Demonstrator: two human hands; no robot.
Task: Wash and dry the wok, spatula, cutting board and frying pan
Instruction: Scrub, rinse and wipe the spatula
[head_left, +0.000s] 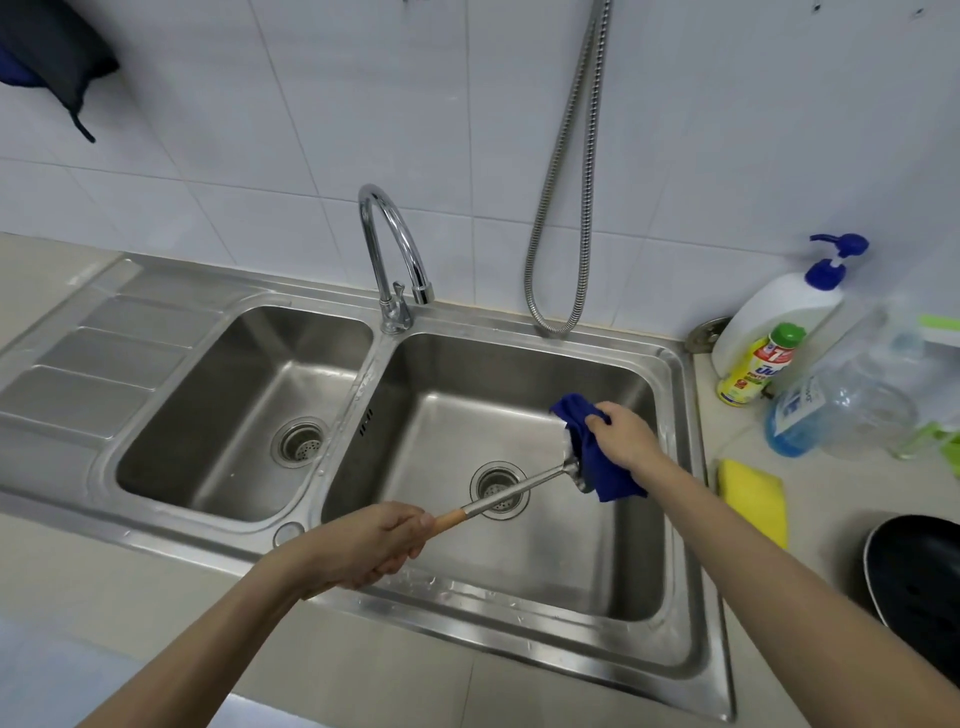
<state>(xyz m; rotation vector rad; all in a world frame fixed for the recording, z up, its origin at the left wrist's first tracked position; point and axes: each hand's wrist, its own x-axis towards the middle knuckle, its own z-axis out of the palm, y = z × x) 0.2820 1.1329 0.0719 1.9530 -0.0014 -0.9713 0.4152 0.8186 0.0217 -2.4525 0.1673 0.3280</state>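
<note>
Over the right basin of the steel double sink (675, 467) I hold a metal spatula (519, 488) with a wooden grip. My left hand (374, 545) grips the wooden end. My right hand (623, 434) clutches a blue cloth (597, 467) wrapped round the spatula's blade, so most of the blade is hidden. A black pan (919, 582) lies on the counter at the right edge, partly behind my right forearm.
A chrome tap (387, 244) stands between the basins and a metal hose (566, 208) hangs on the tiled wall. A yellow sponge (756, 499), a white pump bottle (774, 312), a small yellow bottle (753, 369) and a clear bottle of blue liquid (810, 410) stand at the right.
</note>
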